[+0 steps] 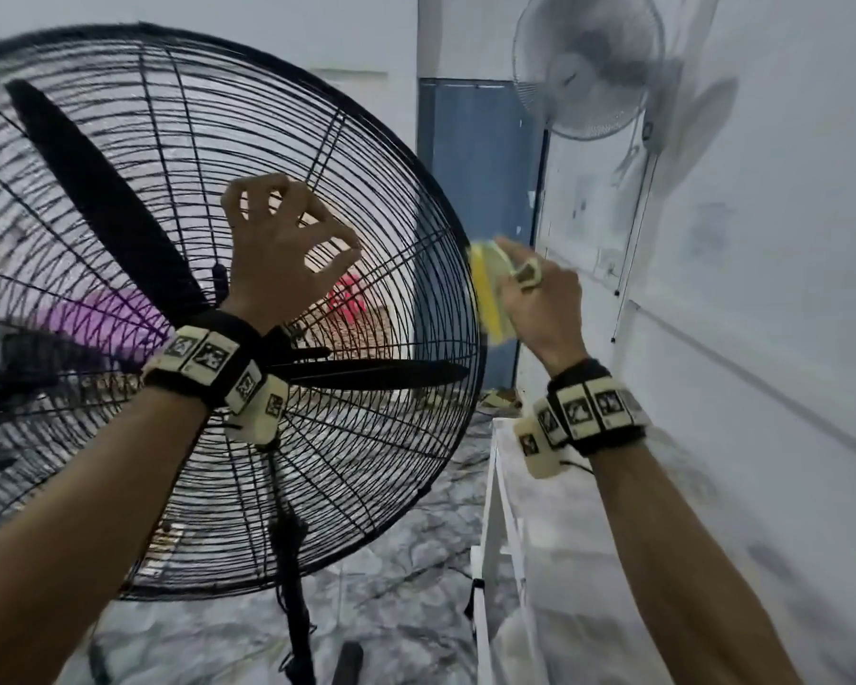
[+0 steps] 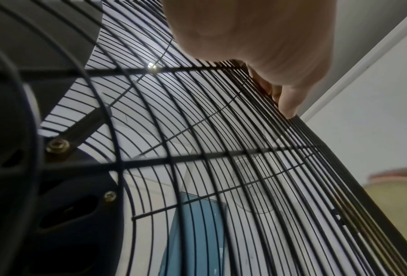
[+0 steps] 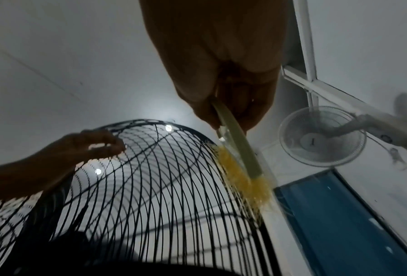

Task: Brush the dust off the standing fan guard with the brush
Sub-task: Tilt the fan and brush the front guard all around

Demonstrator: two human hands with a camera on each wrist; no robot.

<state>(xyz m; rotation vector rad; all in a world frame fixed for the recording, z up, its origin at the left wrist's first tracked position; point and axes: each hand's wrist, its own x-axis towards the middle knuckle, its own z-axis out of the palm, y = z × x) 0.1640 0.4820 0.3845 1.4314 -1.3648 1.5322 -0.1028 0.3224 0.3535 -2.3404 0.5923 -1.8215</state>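
Right hand [image 1: 539, 299] hiding blurred brush [image 1: 488, 289] handle

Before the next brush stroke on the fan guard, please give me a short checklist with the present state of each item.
1. Left hand steadies the guard, fingers hooked on its wires: ok.
2. Right hand grips the brush: ok.
3. Yellow bristles touch the guard's rim: ok.
4. Fan blades are at rest: ok, they show sharp.
5. Fan unplugged: cannot tell.
6. Dust left on the wires: cannot tell.
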